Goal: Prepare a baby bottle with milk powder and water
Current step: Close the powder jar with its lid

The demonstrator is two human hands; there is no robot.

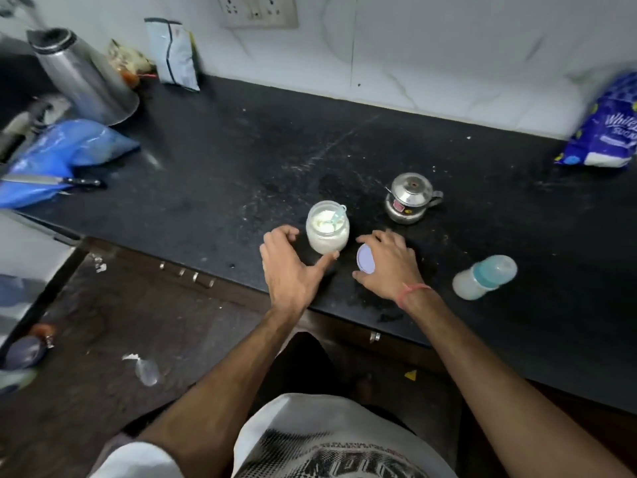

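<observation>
An open glass jar (327,231) of white milk powder stands on the black counter (213,174), with a pale blue scoop (336,217) inside it. My left hand (293,267) curves around the jar's left side, thumb touching its base, fingers apart from the glass. My right hand (387,265) grips the jar's round lilac lid (366,258), tilted on edge beside the jar. The baby bottle (484,277), capped in teal and holding milky liquid, stands to the right near the counter's front edge.
A small steel pot with lid (410,198) sits behind my right hand. A steel kettle (82,75), blue plastic bag (65,157) and knife (55,181) lie at the left. A sugar packet (606,132) is at the far right, a pouch (175,55) against the wall.
</observation>
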